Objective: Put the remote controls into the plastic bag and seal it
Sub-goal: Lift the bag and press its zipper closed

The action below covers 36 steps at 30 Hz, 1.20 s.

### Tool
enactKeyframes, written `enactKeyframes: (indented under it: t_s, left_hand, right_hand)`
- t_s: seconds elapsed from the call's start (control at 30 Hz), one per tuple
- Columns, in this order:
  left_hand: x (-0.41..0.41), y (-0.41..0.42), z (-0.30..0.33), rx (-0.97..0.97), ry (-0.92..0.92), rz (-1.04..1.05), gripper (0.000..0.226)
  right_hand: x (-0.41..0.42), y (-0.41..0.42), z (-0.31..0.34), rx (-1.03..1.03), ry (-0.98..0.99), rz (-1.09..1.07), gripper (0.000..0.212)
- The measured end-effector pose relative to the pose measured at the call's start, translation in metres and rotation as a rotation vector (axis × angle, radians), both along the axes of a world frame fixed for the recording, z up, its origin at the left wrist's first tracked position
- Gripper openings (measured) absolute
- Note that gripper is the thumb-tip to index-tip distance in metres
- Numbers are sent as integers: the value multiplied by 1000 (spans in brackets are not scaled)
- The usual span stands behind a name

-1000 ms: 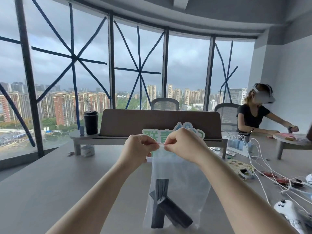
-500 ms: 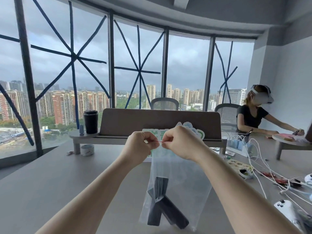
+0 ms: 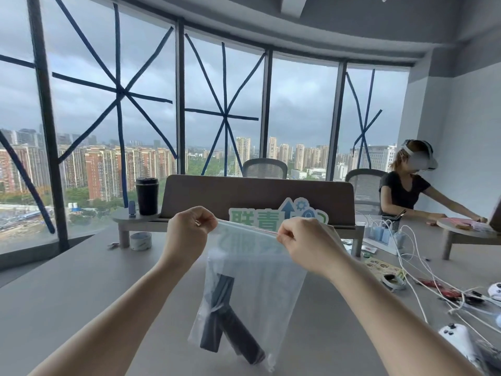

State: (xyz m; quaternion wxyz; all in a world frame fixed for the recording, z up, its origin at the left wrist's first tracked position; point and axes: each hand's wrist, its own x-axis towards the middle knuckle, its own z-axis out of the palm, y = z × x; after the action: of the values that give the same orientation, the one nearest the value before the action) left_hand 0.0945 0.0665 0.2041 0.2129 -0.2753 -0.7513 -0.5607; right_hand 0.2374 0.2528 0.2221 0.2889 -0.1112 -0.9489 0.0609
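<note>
A clear plastic bag [image 3: 260, 289] hangs above the grey table [image 3: 81, 289], held up by its top strip. My left hand [image 3: 188, 230] pinches the strip's left end and my right hand [image 3: 305, 240] pinches its right end. The strip stretches taut between them. Two dark remote controls [image 3: 227, 324] lie crossed in the bag's bottom left corner, seen through the plastic.
Behind the bag stand a brown desk divider [image 3: 257, 196], a green-lettered sign [image 3: 273, 217], a black tumbler [image 3: 147, 196] and a tape roll [image 3: 140, 241]. White cables [image 3: 417, 270] and white controllers [image 3: 458, 339] clutter the right. A person with a headset [image 3: 406, 185] sits far right.
My hands were pinched together at the middle of the strip; they have slid apart to its two ends, and the bag has lifted slightly.
</note>
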Motion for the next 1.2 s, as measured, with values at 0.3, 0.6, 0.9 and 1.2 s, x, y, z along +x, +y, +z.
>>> enactKeyframes:
  t_s: [0.3,0.6,0.9,1.2]
  left_hand:
    - [-9,-25,-1,43,22,74,8]
    - [-35,-44,1,192,-59,-10,22]
    - [-109,-59,-31,136,-184,72,16]
    - [-214,-95,8,301,-264,77,21]
  right_hand:
    - [-2,-3,-5,33,-31,23,17]
    - [-8,-14,13,59,102,72,36]
    - [-109,-16,-20,-85,78,80,46]
    - [-246,-56,8,-181,380,283,30]
